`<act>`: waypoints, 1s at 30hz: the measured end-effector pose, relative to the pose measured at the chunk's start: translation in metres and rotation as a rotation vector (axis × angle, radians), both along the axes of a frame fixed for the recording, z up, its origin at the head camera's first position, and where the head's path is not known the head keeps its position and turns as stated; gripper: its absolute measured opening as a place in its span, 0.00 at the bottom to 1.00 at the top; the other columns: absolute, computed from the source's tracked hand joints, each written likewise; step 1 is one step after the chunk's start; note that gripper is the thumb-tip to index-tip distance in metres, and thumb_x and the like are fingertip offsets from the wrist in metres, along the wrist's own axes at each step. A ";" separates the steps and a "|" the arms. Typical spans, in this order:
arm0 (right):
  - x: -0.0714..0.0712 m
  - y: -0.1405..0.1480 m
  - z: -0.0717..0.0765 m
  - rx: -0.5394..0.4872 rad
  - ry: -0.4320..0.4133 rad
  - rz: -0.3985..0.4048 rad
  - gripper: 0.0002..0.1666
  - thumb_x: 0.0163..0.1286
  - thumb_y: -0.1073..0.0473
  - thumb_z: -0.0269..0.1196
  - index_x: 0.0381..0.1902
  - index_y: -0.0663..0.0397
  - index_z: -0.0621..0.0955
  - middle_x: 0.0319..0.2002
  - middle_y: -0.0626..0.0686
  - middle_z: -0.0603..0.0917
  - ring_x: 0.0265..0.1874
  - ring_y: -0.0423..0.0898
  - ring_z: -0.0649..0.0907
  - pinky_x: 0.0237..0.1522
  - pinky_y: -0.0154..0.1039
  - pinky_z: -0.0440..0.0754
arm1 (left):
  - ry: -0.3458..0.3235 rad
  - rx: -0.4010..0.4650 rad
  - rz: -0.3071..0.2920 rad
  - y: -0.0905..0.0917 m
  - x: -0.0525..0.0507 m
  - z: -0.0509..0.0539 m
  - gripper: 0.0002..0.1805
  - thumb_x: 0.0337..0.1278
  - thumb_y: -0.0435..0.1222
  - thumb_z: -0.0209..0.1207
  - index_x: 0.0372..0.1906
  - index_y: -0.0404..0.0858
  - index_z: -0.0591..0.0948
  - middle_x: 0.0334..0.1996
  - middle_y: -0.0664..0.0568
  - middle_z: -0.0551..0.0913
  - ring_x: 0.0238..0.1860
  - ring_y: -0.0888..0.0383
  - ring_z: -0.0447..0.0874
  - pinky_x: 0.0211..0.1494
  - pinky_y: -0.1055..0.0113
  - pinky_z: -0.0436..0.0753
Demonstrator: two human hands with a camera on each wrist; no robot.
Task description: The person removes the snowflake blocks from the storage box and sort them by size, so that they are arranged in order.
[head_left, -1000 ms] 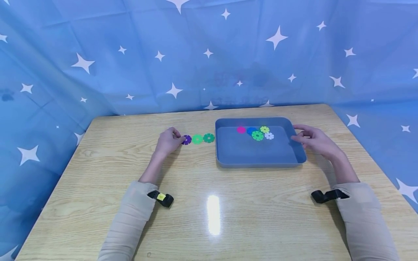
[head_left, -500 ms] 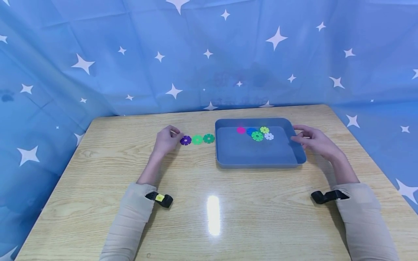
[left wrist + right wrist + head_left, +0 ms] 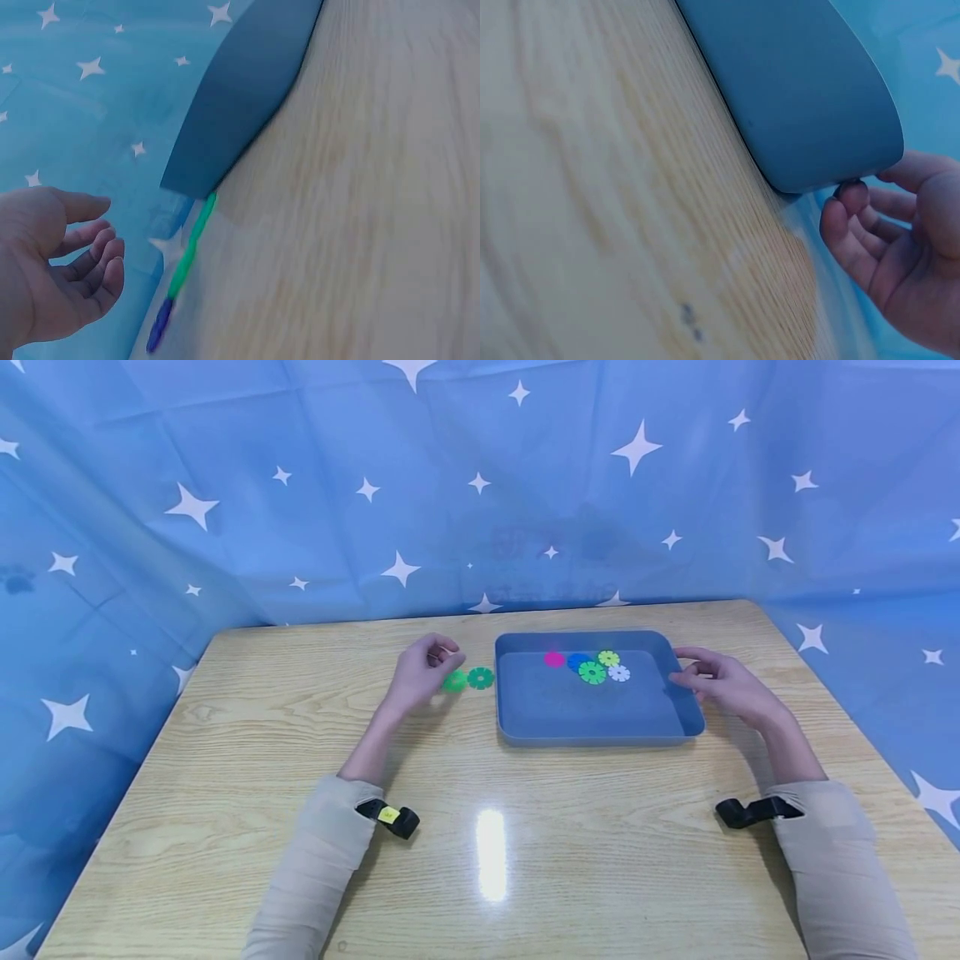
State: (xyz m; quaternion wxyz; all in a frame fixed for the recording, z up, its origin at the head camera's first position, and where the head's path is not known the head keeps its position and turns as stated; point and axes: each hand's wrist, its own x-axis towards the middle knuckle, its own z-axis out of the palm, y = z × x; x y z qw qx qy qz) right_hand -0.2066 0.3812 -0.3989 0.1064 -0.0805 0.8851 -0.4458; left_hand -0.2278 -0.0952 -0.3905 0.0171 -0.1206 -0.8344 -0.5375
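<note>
Blue tray between empty, half-curled left hand and right hand, pinched by latter.

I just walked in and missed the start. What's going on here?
A person's right hand holds the right end of a blue-grey tray with five coloured discs inside. Their empty left hand hovers by a row on the wooden table: purple disc, light green disc, notched dark green disc, the last nearest the tray.
</note>
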 end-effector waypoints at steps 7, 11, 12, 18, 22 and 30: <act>0.000 0.000 0.000 -0.002 -0.012 -0.012 0.39 0.78 0.49 0.59 0.77 0.61 0.60 0.40 0.56 0.77 0.26 0.47 0.78 0.31 0.41 0.78 | 0.011 0.017 -0.087 0.031 0.003 0.008 0.11 0.69 0.36 0.62 0.49 0.34 0.81 0.36 0.47 0.80 0.39 0.54 0.78 0.46 0.65 0.78; 0.000 -0.001 0.001 0.002 -0.008 -0.012 0.39 0.78 0.49 0.59 0.77 0.61 0.60 0.39 0.56 0.77 0.26 0.47 0.77 0.30 0.41 0.77 | 0.021 0.031 -0.138 0.049 0.006 0.012 0.10 0.68 0.35 0.63 0.48 0.34 0.81 0.35 0.48 0.80 0.37 0.55 0.78 0.43 0.67 0.78; 0.001 -0.001 0.001 0.001 -0.007 -0.012 0.39 0.78 0.49 0.59 0.77 0.61 0.60 0.39 0.56 0.77 0.26 0.46 0.77 0.30 0.41 0.77 | 0.028 0.033 -0.149 0.054 0.006 0.012 0.10 0.68 0.34 0.63 0.48 0.34 0.81 0.34 0.48 0.80 0.37 0.55 0.78 0.42 0.68 0.78; 0.001 -0.001 0.001 -0.003 -0.003 -0.007 0.40 0.78 0.49 0.59 0.77 0.63 0.59 0.38 0.55 0.77 0.26 0.47 0.78 0.30 0.41 0.77 | 0.053 0.011 -0.212 0.079 0.006 0.011 0.11 0.69 0.34 0.62 0.50 0.32 0.81 0.34 0.48 0.80 0.36 0.56 0.78 0.40 0.70 0.77; 0.000 0.000 0.000 -0.001 -0.009 -0.016 0.40 0.78 0.50 0.59 0.77 0.62 0.59 0.39 0.55 0.77 0.27 0.47 0.78 0.31 0.40 0.77 | 0.059 0.006 -0.254 0.094 0.006 0.010 0.12 0.69 0.34 0.62 0.50 0.31 0.80 0.35 0.48 0.81 0.36 0.56 0.79 0.41 0.71 0.77; -0.001 0.000 0.000 0.003 -0.015 -0.024 0.39 0.78 0.51 0.59 0.77 0.61 0.60 0.40 0.55 0.77 0.27 0.47 0.78 0.32 0.40 0.78 | 0.059 -0.019 -0.315 0.124 0.003 0.004 0.12 0.68 0.32 0.62 0.51 0.30 0.80 0.41 0.46 0.83 0.42 0.56 0.81 0.46 0.74 0.78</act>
